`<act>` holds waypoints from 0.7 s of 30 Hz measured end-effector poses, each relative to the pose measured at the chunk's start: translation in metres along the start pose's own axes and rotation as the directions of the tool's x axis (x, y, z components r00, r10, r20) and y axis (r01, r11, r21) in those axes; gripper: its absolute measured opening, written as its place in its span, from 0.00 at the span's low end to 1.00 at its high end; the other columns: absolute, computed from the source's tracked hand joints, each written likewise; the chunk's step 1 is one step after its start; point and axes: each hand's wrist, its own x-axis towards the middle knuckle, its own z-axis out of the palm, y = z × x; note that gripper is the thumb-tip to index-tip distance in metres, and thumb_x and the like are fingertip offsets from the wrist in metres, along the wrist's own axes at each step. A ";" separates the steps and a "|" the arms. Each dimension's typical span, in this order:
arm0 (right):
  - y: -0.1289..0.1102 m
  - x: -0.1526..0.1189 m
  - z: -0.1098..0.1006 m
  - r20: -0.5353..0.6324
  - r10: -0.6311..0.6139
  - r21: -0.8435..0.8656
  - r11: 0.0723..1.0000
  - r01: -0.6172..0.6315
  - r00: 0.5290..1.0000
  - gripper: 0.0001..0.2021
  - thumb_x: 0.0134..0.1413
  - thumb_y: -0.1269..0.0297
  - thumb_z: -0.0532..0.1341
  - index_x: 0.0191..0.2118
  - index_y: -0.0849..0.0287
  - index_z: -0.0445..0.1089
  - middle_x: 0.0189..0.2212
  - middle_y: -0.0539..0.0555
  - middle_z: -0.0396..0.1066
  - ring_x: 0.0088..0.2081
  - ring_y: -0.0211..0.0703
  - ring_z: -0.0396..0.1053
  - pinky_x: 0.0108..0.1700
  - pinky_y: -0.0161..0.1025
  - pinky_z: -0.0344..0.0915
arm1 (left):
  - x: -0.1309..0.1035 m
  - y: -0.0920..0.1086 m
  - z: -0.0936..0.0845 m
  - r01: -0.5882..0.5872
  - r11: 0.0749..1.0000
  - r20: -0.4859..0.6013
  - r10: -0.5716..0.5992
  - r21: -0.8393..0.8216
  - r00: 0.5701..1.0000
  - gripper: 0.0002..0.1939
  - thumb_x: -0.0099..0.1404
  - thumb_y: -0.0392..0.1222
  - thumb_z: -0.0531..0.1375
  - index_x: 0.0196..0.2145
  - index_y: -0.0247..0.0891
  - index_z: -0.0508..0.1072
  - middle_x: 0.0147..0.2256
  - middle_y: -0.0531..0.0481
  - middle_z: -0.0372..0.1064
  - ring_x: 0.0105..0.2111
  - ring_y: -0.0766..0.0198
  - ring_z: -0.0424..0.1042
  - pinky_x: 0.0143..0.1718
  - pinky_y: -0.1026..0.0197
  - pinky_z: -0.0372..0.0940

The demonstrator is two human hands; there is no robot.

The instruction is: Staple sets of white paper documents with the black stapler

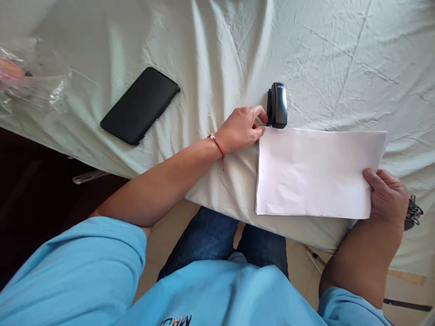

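Observation:
A thin stack of white paper sheets extends over the near edge of the cloth-covered table. My right hand grips the stack's right edge, thumb on top and the fingers mostly hidden. At the upper left corner of the paper, my left hand is closed in a pinch, its thumb at the corner. The left index fingertip comes right beside a black stapler, which stands at the paper's top edge near that corner. Whether that finger touches the stapler, I cannot tell.
A black phone lies on the pale cloth to the left. Farther left is a clear plastic bag with something pinkish inside. Black binder clips, partly hidden, sit beyond my right wrist. The table's near edge runs above my lap.

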 end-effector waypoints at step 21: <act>-0.004 0.001 0.000 -0.056 0.129 0.051 0.991 -0.126 0.990 0.28 0.17 0.58 0.89 0.32 0.57 0.84 0.28 0.47 0.80 0.25 0.34 0.70 0.23 0.31 0.73 | -0.009 -0.001 0.011 -0.077 0.994 -0.134 0.066 -0.073 0.989 0.33 0.75 0.31 0.64 0.74 0.46 0.83 0.38 0.55 0.87 0.39 0.59 0.84 0.54 0.55 0.79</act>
